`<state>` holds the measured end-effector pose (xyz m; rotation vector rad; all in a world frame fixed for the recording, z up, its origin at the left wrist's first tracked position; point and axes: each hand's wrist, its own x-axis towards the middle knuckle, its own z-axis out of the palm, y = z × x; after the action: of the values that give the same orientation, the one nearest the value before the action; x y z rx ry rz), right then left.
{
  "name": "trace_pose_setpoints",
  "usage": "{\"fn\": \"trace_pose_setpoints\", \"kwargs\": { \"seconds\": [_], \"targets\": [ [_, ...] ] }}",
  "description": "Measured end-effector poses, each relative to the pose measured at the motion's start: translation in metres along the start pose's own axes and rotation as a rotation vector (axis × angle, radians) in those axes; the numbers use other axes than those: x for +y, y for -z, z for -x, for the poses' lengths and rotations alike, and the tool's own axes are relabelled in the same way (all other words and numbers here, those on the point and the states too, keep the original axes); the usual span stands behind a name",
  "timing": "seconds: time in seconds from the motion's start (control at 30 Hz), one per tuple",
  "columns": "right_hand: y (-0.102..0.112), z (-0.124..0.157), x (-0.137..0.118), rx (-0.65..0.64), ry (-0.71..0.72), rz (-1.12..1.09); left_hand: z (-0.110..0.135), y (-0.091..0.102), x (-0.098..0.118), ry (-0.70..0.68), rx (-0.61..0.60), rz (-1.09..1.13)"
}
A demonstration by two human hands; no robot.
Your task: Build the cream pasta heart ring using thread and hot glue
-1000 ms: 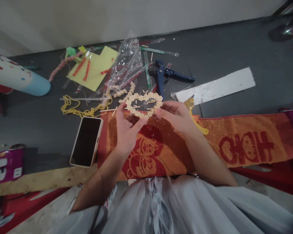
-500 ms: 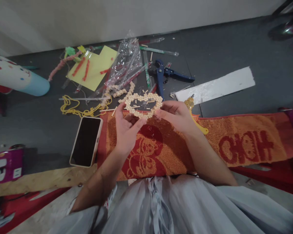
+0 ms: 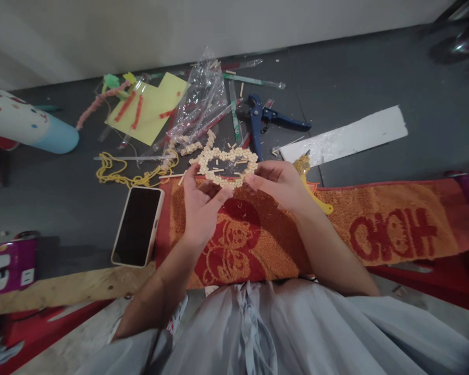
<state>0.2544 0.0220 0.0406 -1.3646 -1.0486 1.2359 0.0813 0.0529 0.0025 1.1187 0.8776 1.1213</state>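
Note:
A heart-shaped ring [image 3: 234, 183] built of small pale stick pieces is held up between my two hands, over the far edge of the orange towel [image 3: 281, 245]. My left hand [image 3: 203, 205] grips its left and lower side, thumb along the bottom. On the ring's right side, my right hand [image 3: 279, 182] pinches it between thumb and fingers. Close behind the ring lie loose pale stick bits and small clusters [image 3: 191, 149] of the same pieces. Just right of my right hand rests a yellow-handled glue gun [image 3: 322, 204], partly hidden.
Blue pipe cutters [image 3: 256, 122], crinkled clear plastic [image 3: 207, 88] and a yellow sheet [image 3: 156, 125] lie at the back. A white strip [image 3: 347, 133] is to the right. Yellow cord [image 3: 117, 174], a phone [image 3: 138, 226] and a dotted cup [image 3: 35, 122] are on the left.
Both hands have shifted very slightly to the left with the heart-shaped ring. The grip looks the same and the other things stay in place.

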Motion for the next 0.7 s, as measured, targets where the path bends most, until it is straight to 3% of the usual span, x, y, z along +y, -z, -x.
{"fn": "trace_pose_setpoints", "kwargs": {
  "seconds": [0.7],
  "targets": [
    [-0.0004, -0.0038, 0.0074, 0.018, -0.071, -0.166, -0.0007, -0.0004, -0.0033, -0.008, 0.011, 0.028]
  ]
}}
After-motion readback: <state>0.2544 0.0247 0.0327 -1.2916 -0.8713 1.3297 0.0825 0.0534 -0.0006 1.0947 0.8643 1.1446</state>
